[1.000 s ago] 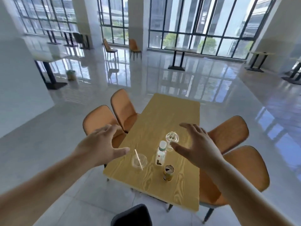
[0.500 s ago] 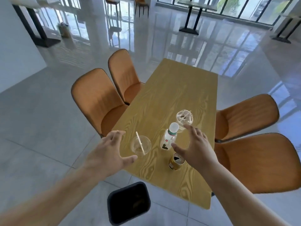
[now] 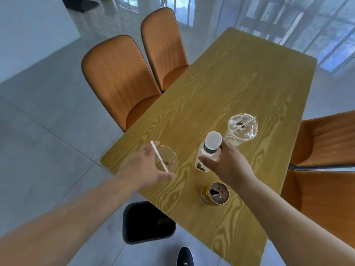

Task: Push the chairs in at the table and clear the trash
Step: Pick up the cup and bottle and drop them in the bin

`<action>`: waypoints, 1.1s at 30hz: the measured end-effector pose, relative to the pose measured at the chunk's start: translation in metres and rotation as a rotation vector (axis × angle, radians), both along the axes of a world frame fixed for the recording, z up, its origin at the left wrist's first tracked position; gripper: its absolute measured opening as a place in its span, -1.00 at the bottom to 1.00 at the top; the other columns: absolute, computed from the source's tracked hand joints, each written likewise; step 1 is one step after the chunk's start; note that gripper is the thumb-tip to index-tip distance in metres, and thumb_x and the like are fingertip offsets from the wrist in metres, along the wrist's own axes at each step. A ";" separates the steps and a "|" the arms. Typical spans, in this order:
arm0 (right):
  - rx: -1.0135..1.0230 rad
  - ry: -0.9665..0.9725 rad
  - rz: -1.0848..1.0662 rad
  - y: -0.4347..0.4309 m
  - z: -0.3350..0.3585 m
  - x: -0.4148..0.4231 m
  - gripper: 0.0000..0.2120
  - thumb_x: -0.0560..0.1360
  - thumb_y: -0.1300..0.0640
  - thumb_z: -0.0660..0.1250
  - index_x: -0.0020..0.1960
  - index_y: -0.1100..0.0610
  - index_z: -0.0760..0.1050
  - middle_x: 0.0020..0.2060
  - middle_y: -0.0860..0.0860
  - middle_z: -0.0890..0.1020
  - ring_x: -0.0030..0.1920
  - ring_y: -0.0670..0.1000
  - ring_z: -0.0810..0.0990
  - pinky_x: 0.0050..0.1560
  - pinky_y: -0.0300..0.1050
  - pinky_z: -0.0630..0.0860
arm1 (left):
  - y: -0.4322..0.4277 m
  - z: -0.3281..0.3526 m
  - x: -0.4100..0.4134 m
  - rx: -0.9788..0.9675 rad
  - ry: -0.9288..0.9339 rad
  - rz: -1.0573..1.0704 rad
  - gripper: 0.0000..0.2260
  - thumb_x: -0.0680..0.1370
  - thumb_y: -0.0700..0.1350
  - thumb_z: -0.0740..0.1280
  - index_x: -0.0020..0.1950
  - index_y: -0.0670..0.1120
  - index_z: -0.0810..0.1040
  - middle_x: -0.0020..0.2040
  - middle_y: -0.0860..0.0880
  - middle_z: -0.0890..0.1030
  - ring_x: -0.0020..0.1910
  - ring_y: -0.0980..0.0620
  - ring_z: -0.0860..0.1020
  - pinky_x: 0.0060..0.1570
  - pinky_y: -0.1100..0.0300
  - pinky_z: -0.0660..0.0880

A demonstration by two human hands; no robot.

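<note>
On the wooden table (image 3: 240, 77) stands a clear cup with a white straw (image 3: 169, 157); my left hand (image 3: 142, 167) curls around it, fingers at its left rim and thumb under its near side. My right hand (image 3: 228, 166) wraps a white-capped plastic bottle (image 3: 210, 148), thumb on the label and a finger at the neck. Both items still rest on the table. A gold open can (image 3: 215, 193) stands nearer me and a clear lidded cup (image 3: 242, 127) farther right. Two orange chairs (image 3: 119, 79) (image 3: 163, 45) sit on the left, slightly out from the table.
A black bin (image 3: 148, 221) stands on the floor at the table's near left corner, partly under its edge. Two more orange chairs (image 3: 326, 139) (image 3: 317, 198) are on the right side. My dark shoe (image 3: 185, 258) shows at the bottom. Grey tiled floor lies to the left.
I have stepped closer and looked down. Both hands dropped from hovering over the table onto the straw cup and the bottle, with fingers closing around them.
</note>
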State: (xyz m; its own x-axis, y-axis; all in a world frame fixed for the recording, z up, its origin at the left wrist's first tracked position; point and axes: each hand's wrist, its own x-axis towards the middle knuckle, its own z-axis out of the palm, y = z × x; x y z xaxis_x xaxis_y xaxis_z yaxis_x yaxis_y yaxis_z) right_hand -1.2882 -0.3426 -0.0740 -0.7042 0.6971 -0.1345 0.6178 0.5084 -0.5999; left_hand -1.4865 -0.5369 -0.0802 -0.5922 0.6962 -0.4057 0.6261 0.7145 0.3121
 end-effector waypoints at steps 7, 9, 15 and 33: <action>0.068 0.085 0.014 -0.015 0.024 -0.005 -0.48 0.44 -0.35 0.45 0.28 -0.16 0.42 0.05 -0.18 0.58 -0.06 -0.12 0.53 -0.13 -0.11 0.42 | -0.006 0.029 -0.011 0.177 0.052 -0.018 0.06 0.18 0.54 0.45 0.54 0.18 0.12 0.41 0.04 0.46 0.24 -0.03 0.52 0.00 0.09 0.48; 0.100 0.131 0.009 -0.025 0.051 -0.014 -0.45 0.42 -0.38 0.44 0.29 -0.14 0.44 0.06 -0.18 0.58 -0.04 -0.12 0.55 -0.12 -0.10 0.43 | -0.016 0.064 -0.023 0.265 0.059 -0.004 0.07 0.14 0.55 0.47 0.53 0.19 0.16 0.38 0.05 0.49 0.22 0.00 0.53 -0.01 0.10 0.49; 0.257 0.302 -0.005 -0.090 0.172 -0.032 -0.39 0.33 -0.49 0.32 0.25 -0.19 0.43 0.00 -0.24 0.52 -0.08 -0.16 0.50 -0.20 -0.26 0.35 | -0.083 0.188 -0.041 0.397 0.181 -0.066 0.12 0.13 0.59 0.45 0.56 0.15 0.18 0.42 0.05 0.50 0.28 -0.02 0.54 0.00 0.08 0.48; 0.322 0.322 -0.046 -0.281 0.234 0.030 -0.43 0.35 -0.45 0.37 0.24 -0.18 0.44 -0.02 -0.20 0.60 -0.11 -0.16 0.57 -0.18 -0.11 0.46 | -0.264 0.235 0.005 0.470 0.177 -0.140 0.10 0.09 0.61 0.43 0.51 0.14 0.28 0.31 0.07 0.60 0.15 0.03 0.59 -0.12 0.17 0.45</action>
State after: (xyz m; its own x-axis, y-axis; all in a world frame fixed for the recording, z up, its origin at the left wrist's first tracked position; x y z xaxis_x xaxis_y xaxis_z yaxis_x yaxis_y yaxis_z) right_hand -1.2581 -0.6237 0.1604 -0.6418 0.6992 0.3151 0.4522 0.6769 -0.5808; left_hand -1.4811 -0.8005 0.1545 -0.5117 0.8565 0.0677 0.7777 0.4282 0.4603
